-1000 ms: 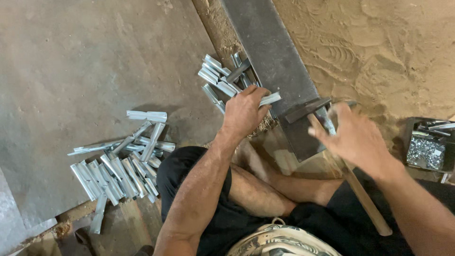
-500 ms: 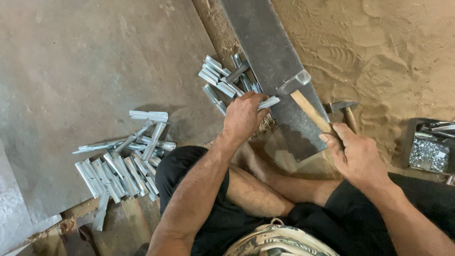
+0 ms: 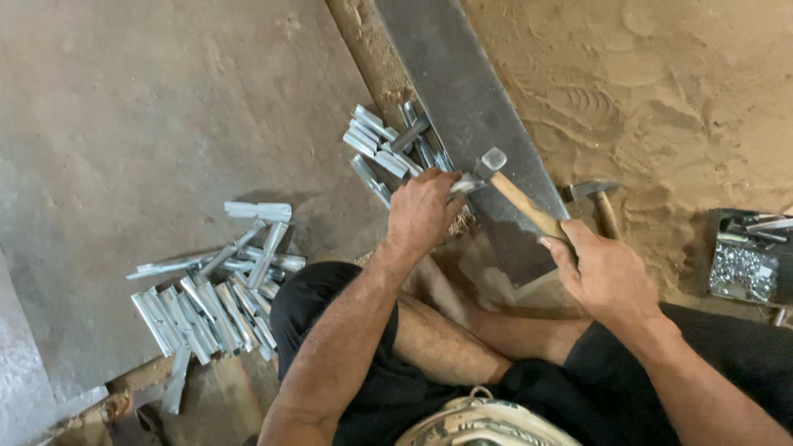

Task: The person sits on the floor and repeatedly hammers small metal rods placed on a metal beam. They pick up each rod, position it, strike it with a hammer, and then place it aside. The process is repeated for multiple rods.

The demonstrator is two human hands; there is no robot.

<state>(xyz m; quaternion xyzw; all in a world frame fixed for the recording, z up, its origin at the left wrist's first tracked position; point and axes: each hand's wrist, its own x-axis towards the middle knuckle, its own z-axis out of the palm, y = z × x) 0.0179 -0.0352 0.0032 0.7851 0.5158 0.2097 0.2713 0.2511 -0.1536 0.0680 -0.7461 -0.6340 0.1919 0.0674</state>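
At centre frame the left hand (image 3: 423, 213) is pinching a small metal strip (image 3: 464, 187) against the dark steel bar (image 3: 462, 99), steadying it for the blow. The right hand (image 3: 607, 272) is wrapping tightly around the hammer (image 3: 516, 194) handle, its head sitting on or just above the strip; contact is hard to tell. More strips are lying in a pile (image 3: 211, 301) at lower left, within easy reach.

Hammer (image 3: 512, 192) on steel bar (image 3: 471, 107)
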